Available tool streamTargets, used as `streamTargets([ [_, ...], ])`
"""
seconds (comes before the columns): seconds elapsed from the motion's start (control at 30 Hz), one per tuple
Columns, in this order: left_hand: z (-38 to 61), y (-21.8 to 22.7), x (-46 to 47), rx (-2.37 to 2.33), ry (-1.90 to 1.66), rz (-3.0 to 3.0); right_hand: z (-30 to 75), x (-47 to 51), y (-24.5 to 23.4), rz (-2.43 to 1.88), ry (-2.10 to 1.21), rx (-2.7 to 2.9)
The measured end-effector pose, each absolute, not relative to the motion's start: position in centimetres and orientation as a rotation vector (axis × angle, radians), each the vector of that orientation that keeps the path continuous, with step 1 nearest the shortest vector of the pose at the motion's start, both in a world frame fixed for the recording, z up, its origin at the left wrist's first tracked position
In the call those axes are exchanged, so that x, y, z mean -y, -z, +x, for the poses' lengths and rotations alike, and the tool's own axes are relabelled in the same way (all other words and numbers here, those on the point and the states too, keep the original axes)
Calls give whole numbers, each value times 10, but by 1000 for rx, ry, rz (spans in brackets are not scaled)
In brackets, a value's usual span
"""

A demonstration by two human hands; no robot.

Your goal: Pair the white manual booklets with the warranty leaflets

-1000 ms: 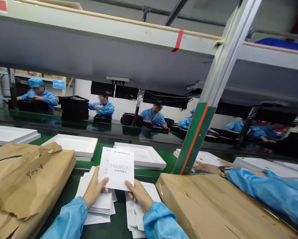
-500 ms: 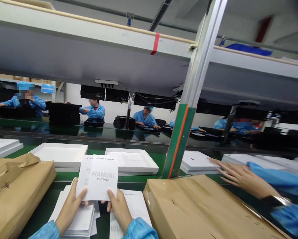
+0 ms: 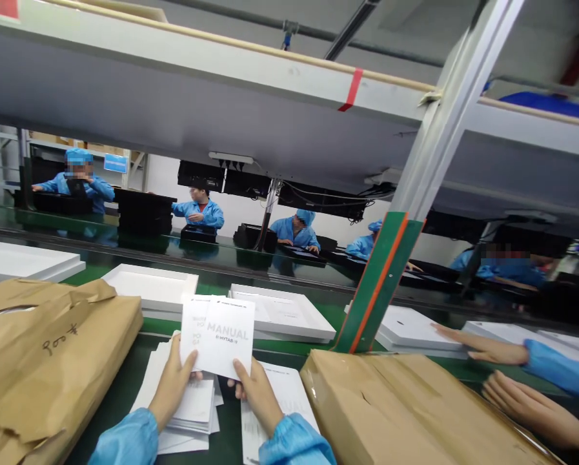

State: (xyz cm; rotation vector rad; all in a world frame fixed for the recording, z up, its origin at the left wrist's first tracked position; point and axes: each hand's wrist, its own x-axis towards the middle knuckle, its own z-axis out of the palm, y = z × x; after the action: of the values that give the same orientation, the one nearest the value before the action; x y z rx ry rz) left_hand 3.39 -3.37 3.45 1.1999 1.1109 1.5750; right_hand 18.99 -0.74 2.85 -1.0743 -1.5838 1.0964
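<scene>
My left hand (image 3: 172, 382) and my right hand (image 3: 256, 391) together hold up a white booklet printed MANUAL (image 3: 227, 336), with another white card (image 3: 190, 326) fanned out behind it on the left. Both hands pinch the lower corners, thumbs on the front. Under my left hand lies a loose stack of white papers (image 3: 187, 413). A second sheet pile (image 3: 279, 400) lies under my right hand.
Brown-paper parcels sit at left (image 3: 47, 361) and right (image 3: 405, 413). White trays (image 3: 289, 313) ride the green conveyor beyond. A co-worker's hands (image 3: 492, 352) reach a tray at right. A slanted green-orange post (image 3: 381, 278) stands ahead. Workers in blue sit across.
The booklets stay in both hands, shifted slightly. The view swung left, then back right. The co-worker's hand at right now rests on a white tray and a second hand shows.
</scene>
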Motion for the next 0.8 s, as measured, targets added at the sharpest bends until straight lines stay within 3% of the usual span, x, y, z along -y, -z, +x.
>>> streamTargets([
  [0.43,36,-27,26,-924,-1534,1153,191,8,-26,-1255,-869,1475],
  [0.8,33,-26,26,-1054,-1520,1213,192,4,-20,-1224,-885,1477],
])
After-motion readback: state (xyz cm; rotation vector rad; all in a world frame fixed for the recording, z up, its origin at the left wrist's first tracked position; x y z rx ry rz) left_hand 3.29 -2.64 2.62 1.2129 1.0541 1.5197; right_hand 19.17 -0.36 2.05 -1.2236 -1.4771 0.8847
